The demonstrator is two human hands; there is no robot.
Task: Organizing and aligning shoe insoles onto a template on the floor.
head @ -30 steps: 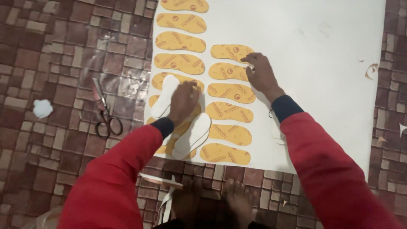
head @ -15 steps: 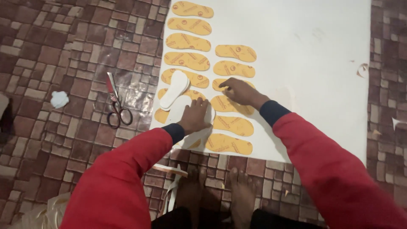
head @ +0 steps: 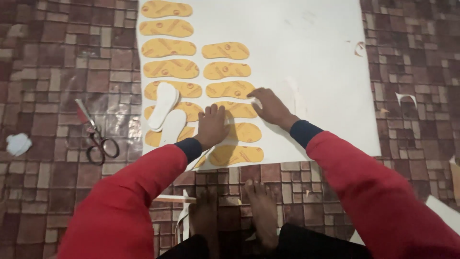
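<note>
Yellow sole-shaped cutouts [head: 170, 69] lie in two columns on a large white sheet [head: 311, 57] spread over the tiled floor [head: 57, 57]. The left hand [head: 211, 126] presses flat, fingers spread, on the cutouts low in the right column, gripping nothing. The right hand [head: 270, 107] rests palm down with fingers loosely extended at the edge of a cutout [head: 230, 89], also grasping nothing. Two plain white soles [head: 165, 113] lie overlapped across the left column, just beside the left hand. Scissors [head: 95, 135] with red handles lie on the floor left of the sheet, and a crumpled white scrap [head: 18, 144] lies farther left. Bare feet [head: 261, 211] rest below the sheet's near edge.
</note>
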